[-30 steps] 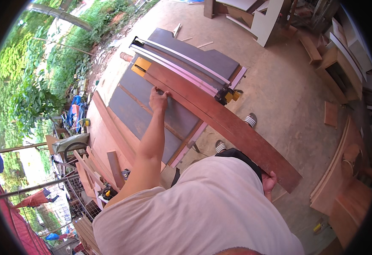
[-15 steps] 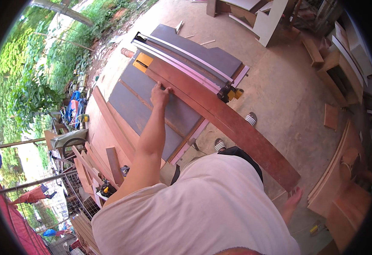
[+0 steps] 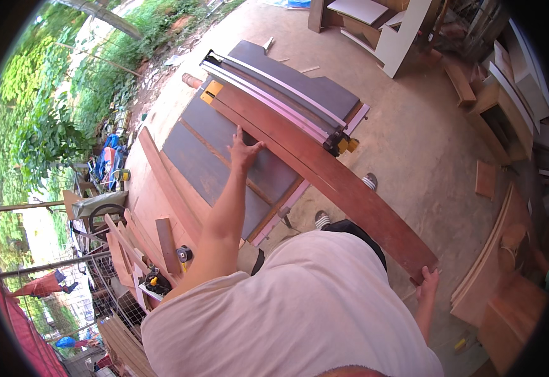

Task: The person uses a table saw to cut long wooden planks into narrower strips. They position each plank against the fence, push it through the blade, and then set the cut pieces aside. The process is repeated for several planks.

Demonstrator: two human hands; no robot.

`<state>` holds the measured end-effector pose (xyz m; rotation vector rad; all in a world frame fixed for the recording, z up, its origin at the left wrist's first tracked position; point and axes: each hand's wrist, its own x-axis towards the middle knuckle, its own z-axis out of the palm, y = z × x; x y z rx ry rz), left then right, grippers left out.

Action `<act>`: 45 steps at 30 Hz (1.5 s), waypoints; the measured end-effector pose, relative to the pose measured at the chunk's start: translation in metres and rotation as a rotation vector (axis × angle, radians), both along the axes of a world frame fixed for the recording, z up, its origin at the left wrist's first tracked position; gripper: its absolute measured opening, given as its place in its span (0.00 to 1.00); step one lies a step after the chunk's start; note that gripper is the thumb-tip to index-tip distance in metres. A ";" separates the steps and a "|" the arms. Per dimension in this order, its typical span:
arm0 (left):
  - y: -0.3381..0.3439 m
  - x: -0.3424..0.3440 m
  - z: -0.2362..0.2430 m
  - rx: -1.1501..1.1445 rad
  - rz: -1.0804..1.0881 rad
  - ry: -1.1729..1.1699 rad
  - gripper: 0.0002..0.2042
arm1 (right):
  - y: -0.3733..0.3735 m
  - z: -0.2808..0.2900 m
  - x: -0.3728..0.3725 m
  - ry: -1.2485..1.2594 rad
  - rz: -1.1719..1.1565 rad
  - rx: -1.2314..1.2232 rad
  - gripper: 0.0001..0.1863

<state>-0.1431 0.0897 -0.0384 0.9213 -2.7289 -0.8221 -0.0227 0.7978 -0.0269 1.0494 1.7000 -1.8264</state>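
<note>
A long reddish-brown wooden board (image 3: pixel 349 193) lies across the dark table of a table saw (image 3: pixel 189 151), its near end jutting past the table toward my right. Lengthwise, a thin cut line splits the board from the yellow insert (image 3: pixel 211 92) at the far end. My left hand (image 3: pixel 245 152) rests by the board's left edge, fingers spread, thumb and fingertips close against it. At the near end, my right hand (image 3: pixel 427 284) holds the board's corner, the fingers partly hidden. A metal rip fence (image 3: pixel 274 103) runs along the board's right side.
Left of the saw lie long planks (image 3: pixel 164 182) and a cordless tool (image 3: pixel 156 281). Wooden cabinet parts (image 3: pixel 503 129) and curved panels (image 3: pixel 484 251) stand at the right. A white panel (image 3: pixel 403 41) leans at the far right. My sandalled feet (image 3: pixel 322 219) are beside the board.
The board has slid slightly farther toward the yellow insert. My left hand has shifted back along the edge and spread its fingers. My right hand, apart from the board before, now grips its near end.
</note>
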 end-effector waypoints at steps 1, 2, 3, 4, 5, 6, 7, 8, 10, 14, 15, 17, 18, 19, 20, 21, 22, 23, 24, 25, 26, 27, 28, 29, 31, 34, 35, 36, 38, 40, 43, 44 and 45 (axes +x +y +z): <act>0.003 0.001 0.004 0.001 0.013 0.009 0.51 | -0.006 0.003 -0.002 0.000 -0.004 0.010 0.23; 0.007 0.000 0.009 0.002 0.025 0.018 0.49 | -0.013 0.007 -0.003 0.000 -0.009 0.021 0.23; 0.010 -0.001 0.013 0.003 0.036 0.027 0.47 | -0.020 0.011 -0.004 -0.001 -0.014 0.031 0.23; 0.009 -0.001 0.012 -0.020 0.053 0.033 0.45 | -0.025 0.015 -0.006 0.016 0.002 0.026 0.24; 0.007 -0.002 0.012 -0.043 0.068 0.040 0.42 | -0.030 0.019 -0.008 0.033 0.018 0.021 0.24; 0.005 -0.003 0.011 -0.065 0.083 0.046 0.40 | -0.036 0.024 -0.010 0.049 0.034 0.016 0.24; 0.003 -0.006 0.011 -0.061 0.093 0.041 0.38 | -0.042 0.029 -0.012 0.054 0.039 0.029 0.25; 0.002 -0.009 0.011 -0.057 0.102 0.035 0.36 | -0.049 0.034 -0.014 0.058 0.044 0.042 0.25; -0.001 -0.011 0.009 -0.054 0.104 0.024 0.34 | -0.057 0.038 -0.016 0.064 0.038 0.057 0.25; -0.010 -0.008 0.002 -0.072 0.060 -0.022 0.35 | -0.052 0.024 -0.013 0.098 0.019 0.073 0.24; -0.012 -0.008 0.001 -0.080 0.047 -0.039 0.36 | -0.047 0.016 -0.011 0.114 0.021 0.078 0.23; -0.011 -0.008 0.005 -0.088 -0.014 -0.051 0.40 | -0.049 0.018 -0.012 0.122 0.037 0.081 0.23; -0.010 -0.008 0.007 -0.093 -0.043 -0.057 0.41 | -0.049 0.019 -0.012 0.127 0.045 0.083 0.23; -0.009 -0.007 0.008 -0.091 -0.030 -0.094 0.43 | -0.048 0.016 -0.010 0.133 0.059 0.085 0.23; 0.000 -0.008 0.015 -0.086 -0.019 -0.129 0.44 | -0.043 0.013 -0.009 0.140 0.071 0.090 0.24; 0.008 -0.008 0.019 -0.082 -0.009 -0.165 0.45 | -0.038 0.011 -0.007 0.147 0.083 0.095 0.24; 0.013 -0.005 0.019 -0.065 -0.010 -0.152 0.46 | -0.035 0.012 -0.006 0.122 0.074 0.105 0.24; 0.018 -0.002 0.018 -0.049 -0.012 -0.139 0.46 | -0.032 0.014 -0.006 0.098 0.066 0.115 0.25; 0.025 0.000 0.018 -0.034 -0.013 -0.126 0.46 | -0.028 0.016 -0.006 0.073 0.058 0.125 0.26; 0.033 0.002 0.016 -0.054 -0.013 -0.134 0.45 | -0.024 0.018 -0.005 0.068 0.056 0.135 0.26; 0.042 0.005 0.014 -0.072 -0.009 -0.144 0.45 | -0.018 0.019 -0.005 0.061 0.059 0.147 0.27; 0.052 0.009 0.012 -0.091 -0.005 -0.154 0.45 | -0.011 0.019 -0.004 0.054 0.062 0.158 0.28; 0.064 0.012 0.011 -0.090 -0.016 -0.159 0.45 | 0.002 0.014 0.000 0.058 0.068 0.139 0.28; 0.075 0.015 0.013 -0.090 -0.024 -0.163 0.45 | 0.018 0.005 0.002 0.064 0.079 0.117 0.28; 0.090 0.017 0.017 -0.095 -0.030 -0.185 0.45 | 0.021 0.002 0.003 0.054 0.098 0.116 0.28; 0.098 0.017 0.025 -0.092 -0.016 -0.237 0.47 | 0.007 0.011 -0.004 -0.007 0.140 0.214 0.28; 0.098 0.016 0.031 -0.085 -0.014 -0.250 0.47 | 0.001 0.013 -0.006 -0.033 0.154 0.268 0.28; 0.097 0.014 0.032 -0.077 -0.012 -0.264 0.47 | -0.005 0.015 -0.007 -0.060 0.166 0.322 0.28; 0.086 0.014 0.026 -0.068 -0.008 -0.274 0.47 | -0.014 0.018 -0.012 -0.085 0.184 0.356 0.28; 0.073 0.011 0.026 -0.064 -0.005 -0.283 0.46 | -0.029 0.024 -0.016 -0.091 0.199 0.383 0.28; 0.049 0.001 0.032 -0.075 0.017 -0.269 0.45 | -0.066 0.037 -0.025 -0.057 0.206 0.409 0.29; 0.039 -0.001 0.030 -0.083 0.038 -0.250 0.44 | -0.078 0.039 -0.028 -0.038 0.199 0.415 0.29; 0.031 -0.004 0.029 -0.092 0.060 -0.232 0.42 | -0.088 0.040 -0.032 -0.019 0.193 0.422 0.29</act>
